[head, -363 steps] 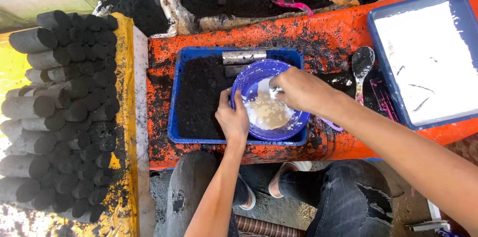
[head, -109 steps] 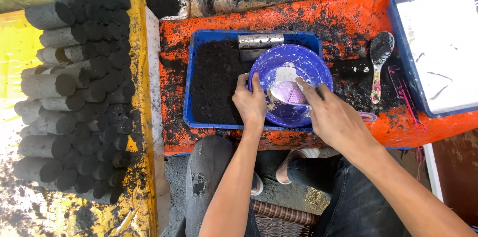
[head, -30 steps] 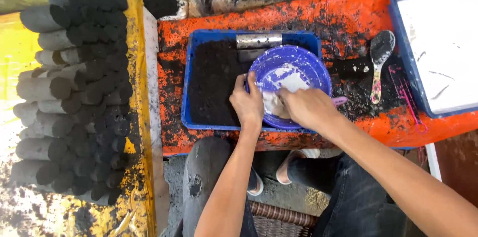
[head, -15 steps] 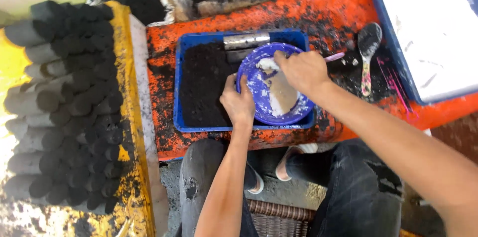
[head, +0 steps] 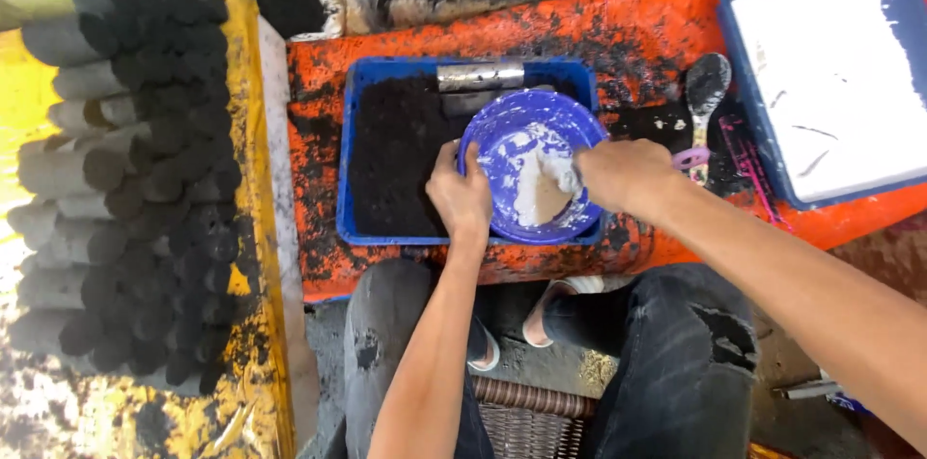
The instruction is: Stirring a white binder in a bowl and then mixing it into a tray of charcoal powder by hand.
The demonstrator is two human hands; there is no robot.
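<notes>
A round blue bowl (head: 533, 165) sits tilted in the right half of a blue rectangular tray (head: 386, 68), its rim overlapping the tray's near right corner. Inside the bowl lies a pale, wet paste (head: 537, 191), smeared white up the walls and gathered beige near the bottom. The left hand (head: 461, 194) grips the bowl's left rim, fingers curled over the edge and clamped on it. The right hand (head: 623, 172) reaches in over the right rim with its fingers pressed into the paste; whether they are closed around a lump cannot be told. The two hands are apart, one on each side of the bowl.

The rest of the tray is filled with black powder (head: 396, 150). A short metal tube (head: 480, 77) lies across the tray's far edge, just beyond the bowl. The tray rests on an orange worktop (head: 628, 34) stained with black dust. To the right of the bowl, near the right hand, a spoon (head: 705, 92) coated in black lies on the worktop. At the worktop's right end sits a second blue tray (head: 734, 63) holding white powder (head: 830, 92). Past the worktop's left edge, dark cylindrical briquettes (head: 126, 189) are stacked on a yellow surface (head: 256, 256). The person's knees in dark trousers (head: 666, 362) show below the worktop's near edge.
</notes>
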